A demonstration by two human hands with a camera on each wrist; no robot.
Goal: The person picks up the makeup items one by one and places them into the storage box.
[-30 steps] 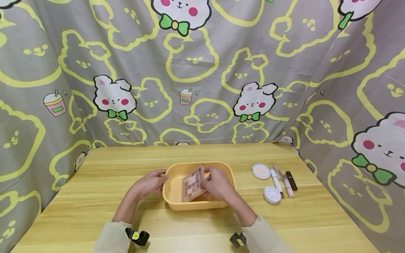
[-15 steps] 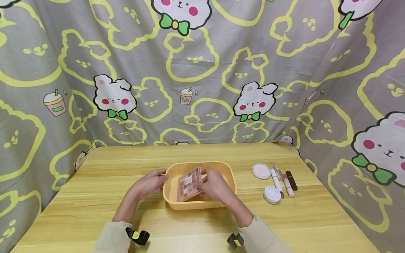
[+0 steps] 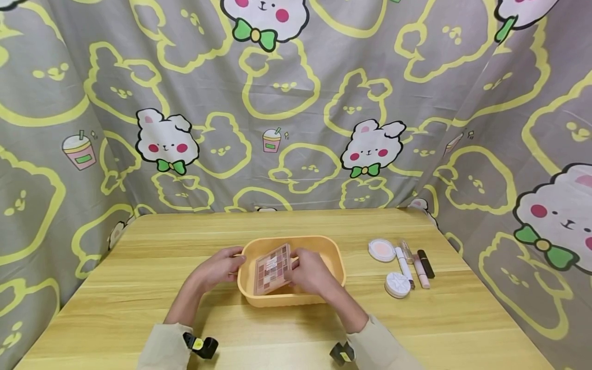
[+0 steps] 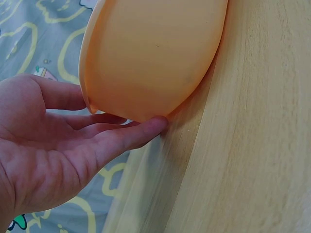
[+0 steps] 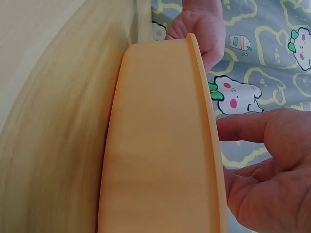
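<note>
"Head view, centre: what is shown?"

"The palette (image 3: 272, 270), tilted within the orange tub (image 3: 291, 300), its patterned face toward the viewer."

"And the right hand (image 3: 309, 270)?"

"Fingers grasping the palette at its right edge; the forearm passes over the tub's near rim."

"The left hand (image 3: 218, 268)?"

"Fingers gripping the tub's left end; the left wrist view shows one fingertip against the outer wall, another at the rim."

"What lies to the tub's right?"

"On the desk (image 3: 152, 277), a compact (image 3: 382, 250) with a pale pink top; nearer the viewer, a round case (image 3: 398, 284) with a star-patterned lid. Just beside them are four tubes: white (image 3: 403, 263), clear (image 3: 407, 252), pink (image 3: 421, 272) and black (image 3: 426, 264)."

"And the surround?"

"A grey curtain (image 3: 252, 169) with yellow outlines and white rabbits, behind and on both sides; beige sleeves (image 3: 168, 345) in the foreground."
</note>
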